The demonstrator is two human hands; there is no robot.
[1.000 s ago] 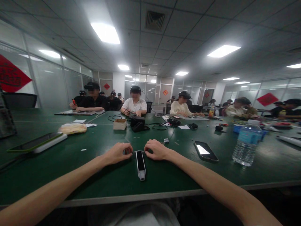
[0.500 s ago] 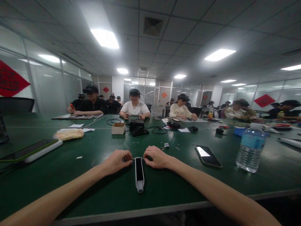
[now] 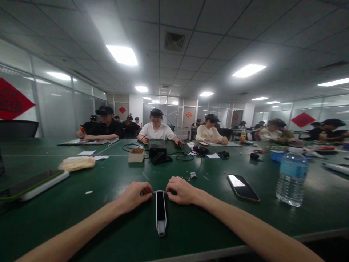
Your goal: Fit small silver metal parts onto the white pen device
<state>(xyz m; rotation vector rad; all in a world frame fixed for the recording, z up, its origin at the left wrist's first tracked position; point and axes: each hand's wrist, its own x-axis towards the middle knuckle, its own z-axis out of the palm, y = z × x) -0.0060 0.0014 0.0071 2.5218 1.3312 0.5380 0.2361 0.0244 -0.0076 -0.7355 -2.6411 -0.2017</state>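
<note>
Slim black device with white edging and a grey tip: lay flat on the green work table, near the table's front edge, its long axis pointing toward the wearer and its grey tip nearest the edge. A thin wire ran across just above its far end.

Left hand: clenched, fingers curled in on the wire's left end, with a small dark part, too small to identify, at the fingertips. Right hand: likewise curled and gripping the wire's right end. Both hands sat just beside the device's far end, one on each side.

Nearby on the table: small metal parts, beyond the right hand; a black smartphone, to the right; a clear plastic water bottle, further right; a phone in a green-edged case, to the left; a bagged food item.

Further along: an open cardboard box; a black boxy unit beside it; coiled black cables; a blue tray.

Co-workers: a person in a white T-shirt sat across the table, hands at work; others sat along both sides.
</note>
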